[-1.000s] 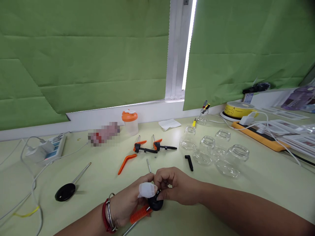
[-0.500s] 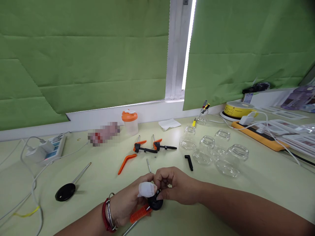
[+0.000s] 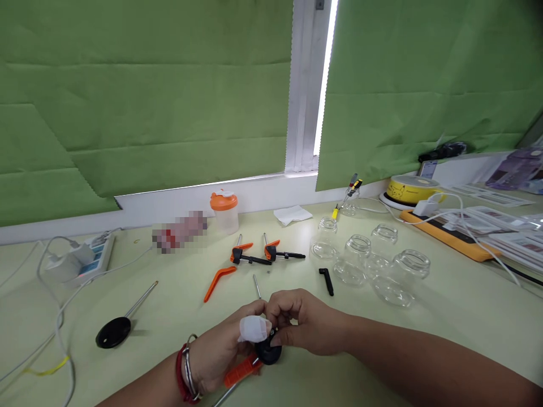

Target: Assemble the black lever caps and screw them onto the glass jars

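Black round piece (image 3: pixel 268 355) sits between left hand (image 3: pixel 231 343), grasping, and right hand (image 3: pixel 300 321), pinching it, its orange handle (image 3: pixel 242 370) slanting beside the left palm.

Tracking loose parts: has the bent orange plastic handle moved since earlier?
No: the bent orange plastic handle keeps its place relative to the orange-lidded translucent plastic cup.

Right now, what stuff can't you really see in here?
All in the head view:
Anything tiny the right hand may pinch by the black round part: the hand itself hides it.
The underside of the left hand: its own back covers it.
The near end of the lower metal rod: cut off by the bottom edge.
The pink thing: blurred into squares.
The grey speck: too small to name.
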The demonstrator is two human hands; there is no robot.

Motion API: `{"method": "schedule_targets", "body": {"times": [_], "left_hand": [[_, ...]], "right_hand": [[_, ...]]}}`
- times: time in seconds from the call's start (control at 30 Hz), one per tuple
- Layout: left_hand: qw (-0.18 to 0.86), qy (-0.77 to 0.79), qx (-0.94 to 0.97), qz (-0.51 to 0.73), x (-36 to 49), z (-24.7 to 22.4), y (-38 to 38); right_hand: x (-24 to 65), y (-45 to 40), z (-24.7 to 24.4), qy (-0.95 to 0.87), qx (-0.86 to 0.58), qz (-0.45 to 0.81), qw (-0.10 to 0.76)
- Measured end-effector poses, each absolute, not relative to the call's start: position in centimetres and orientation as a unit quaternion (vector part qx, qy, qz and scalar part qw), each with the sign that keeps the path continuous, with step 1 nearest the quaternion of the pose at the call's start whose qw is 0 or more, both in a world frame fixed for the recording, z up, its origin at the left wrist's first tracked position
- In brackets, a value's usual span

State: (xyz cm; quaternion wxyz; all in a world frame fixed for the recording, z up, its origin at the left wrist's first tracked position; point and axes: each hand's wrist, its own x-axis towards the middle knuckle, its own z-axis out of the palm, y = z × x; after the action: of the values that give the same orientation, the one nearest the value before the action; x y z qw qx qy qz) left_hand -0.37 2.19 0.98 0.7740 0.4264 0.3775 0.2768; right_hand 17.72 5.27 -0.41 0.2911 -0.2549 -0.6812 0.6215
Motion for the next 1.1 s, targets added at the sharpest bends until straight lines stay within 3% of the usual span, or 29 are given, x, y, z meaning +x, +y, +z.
{"method": "schedule_targets", "body": {"times": [1.1], "left_hand": [[0.77, 0.391, 0.391, 0.32, 0.5, 2.4, 1.5]], "right_hand": [[17.7, 5.3, -1.2, -0.69, -0.27, 0.61, 0.281]]}}
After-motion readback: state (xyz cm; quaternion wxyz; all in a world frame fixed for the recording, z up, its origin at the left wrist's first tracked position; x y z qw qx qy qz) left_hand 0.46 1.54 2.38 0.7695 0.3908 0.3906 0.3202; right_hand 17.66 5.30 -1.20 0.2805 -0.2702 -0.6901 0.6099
